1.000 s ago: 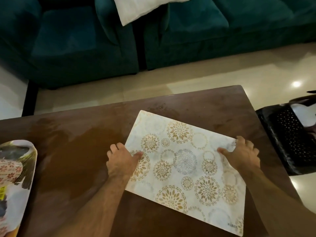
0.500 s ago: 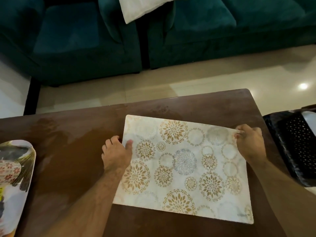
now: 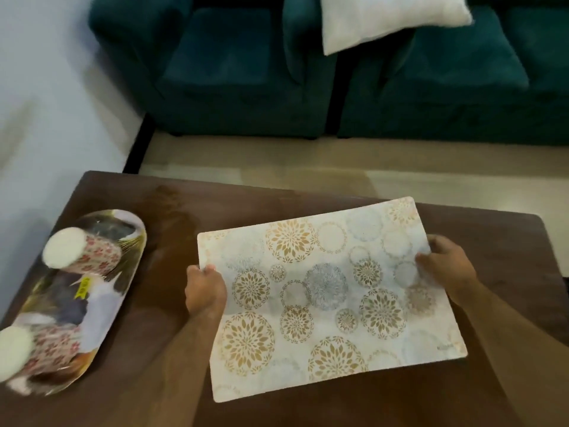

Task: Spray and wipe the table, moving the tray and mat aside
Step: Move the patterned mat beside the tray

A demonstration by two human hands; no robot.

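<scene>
A white mat [image 3: 326, 300] printed with gold and grey flower circles lies over the middle and right of the dark brown table [image 3: 172, 217]. My left hand [image 3: 204, 291] grips the mat's left edge, fingers curled round it. At the mat's right edge my right hand [image 3: 443, 266] pinches it, thumb on top. An oval patterned tray [image 3: 101, 303] sits at the table's left side with two flowered mugs [image 3: 80, 252] on it. The tabletop between tray and mat looks damp and streaked.
Dark green sofa seats [image 3: 234, 66] with a white cushion [image 3: 388, 20] stand beyond the table across a strip of beige floor [image 3: 308, 167]. A white wall [image 3: 46, 103] runs along the left.
The view has swung left, bringing the tray and mugs fully into sight. The mat has turned and shifted with both hands. My left hand went from resting on the mat to gripping its edge.
</scene>
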